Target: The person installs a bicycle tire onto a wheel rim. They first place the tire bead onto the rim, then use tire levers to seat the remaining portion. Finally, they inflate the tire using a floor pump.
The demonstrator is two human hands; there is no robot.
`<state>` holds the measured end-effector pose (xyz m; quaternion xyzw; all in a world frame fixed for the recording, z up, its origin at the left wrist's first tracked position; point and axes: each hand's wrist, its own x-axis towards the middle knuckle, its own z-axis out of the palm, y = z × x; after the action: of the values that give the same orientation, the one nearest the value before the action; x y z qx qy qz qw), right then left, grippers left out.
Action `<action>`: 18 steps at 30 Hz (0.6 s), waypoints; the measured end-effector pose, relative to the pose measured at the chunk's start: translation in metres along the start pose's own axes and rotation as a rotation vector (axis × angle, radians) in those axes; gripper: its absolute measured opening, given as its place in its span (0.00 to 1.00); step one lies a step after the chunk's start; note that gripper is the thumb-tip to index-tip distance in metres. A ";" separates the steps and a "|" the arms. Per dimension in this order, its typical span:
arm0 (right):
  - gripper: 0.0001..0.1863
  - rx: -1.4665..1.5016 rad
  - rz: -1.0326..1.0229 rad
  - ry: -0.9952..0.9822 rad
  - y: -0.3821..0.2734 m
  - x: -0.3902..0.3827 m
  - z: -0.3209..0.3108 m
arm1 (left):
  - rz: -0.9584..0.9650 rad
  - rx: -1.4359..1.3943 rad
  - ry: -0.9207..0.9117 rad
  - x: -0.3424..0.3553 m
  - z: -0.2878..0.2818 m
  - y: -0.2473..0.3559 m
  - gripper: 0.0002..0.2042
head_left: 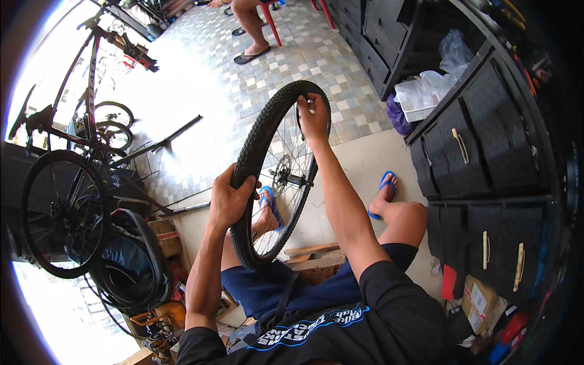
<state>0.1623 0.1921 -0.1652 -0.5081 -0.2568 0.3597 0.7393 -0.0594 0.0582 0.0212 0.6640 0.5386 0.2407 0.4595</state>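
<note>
I hold a bicycle wheel [277, 91] upright and slightly tilted in front of me, with a knobby black tyre, silver spokes and a hub with a brake disc. My left hand [234, 196] is closed round the tyre on its left side. My right hand [312, 118] has its fingers curled on the upper inner edge of the tyre and rim; a small detail between the fingertips is too small to make out. The wheel's lower edge is down by my lap, over my dark blue shorts [389, 255].
A bicycle [91, 97] on a stand is at left, above spare tyres [152, 261]. Black drawer units [462, 140] line the right, with a white basket [420, 109] of plastic bags. A seated person's leg [249, 27] shows at the top. Cardboard boxes [477, 304] lie lower right.
</note>
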 end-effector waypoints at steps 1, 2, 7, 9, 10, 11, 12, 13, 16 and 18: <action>0.19 -0.030 0.025 0.030 0.007 0.008 -0.005 | 0.007 0.011 -0.006 -0.003 0.000 0.001 0.08; 0.20 0.014 0.003 0.034 0.013 0.016 -0.009 | 0.003 0.040 -0.002 -0.007 0.000 0.001 0.08; 0.13 0.143 0.122 0.167 0.034 0.046 -0.015 | 0.010 -0.031 0.006 -0.022 0.001 0.005 0.07; 0.12 0.104 0.261 0.255 0.032 0.054 -0.015 | 0.015 -0.039 0.012 -0.026 0.000 0.007 0.07; 0.12 0.214 0.352 0.173 0.029 0.053 -0.019 | 0.022 -0.046 0.013 -0.027 -0.001 0.007 0.07; 0.13 0.240 0.378 0.094 0.025 0.056 -0.018 | 0.007 -0.038 0.015 -0.027 -0.001 0.007 0.07; 0.14 0.256 0.422 0.037 0.019 0.059 -0.021 | 0.034 -0.044 0.016 -0.027 -0.002 0.007 0.07; 0.12 0.373 0.444 -0.024 0.013 0.060 -0.021 | 0.035 -0.033 0.019 -0.028 -0.003 0.007 0.07; 0.08 0.495 0.456 -0.048 -0.005 0.061 -0.019 | 0.040 -0.040 0.043 -0.033 -0.006 0.005 0.08; 0.09 0.447 0.358 -0.129 -0.017 0.060 -0.015 | 0.038 -0.080 0.075 -0.037 -0.007 0.001 0.08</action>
<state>0.2142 0.2277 -0.1538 -0.3461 -0.1239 0.5634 0.7399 -0.0760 0.0258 0.0319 0.6457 0.5325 0.2956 0.4606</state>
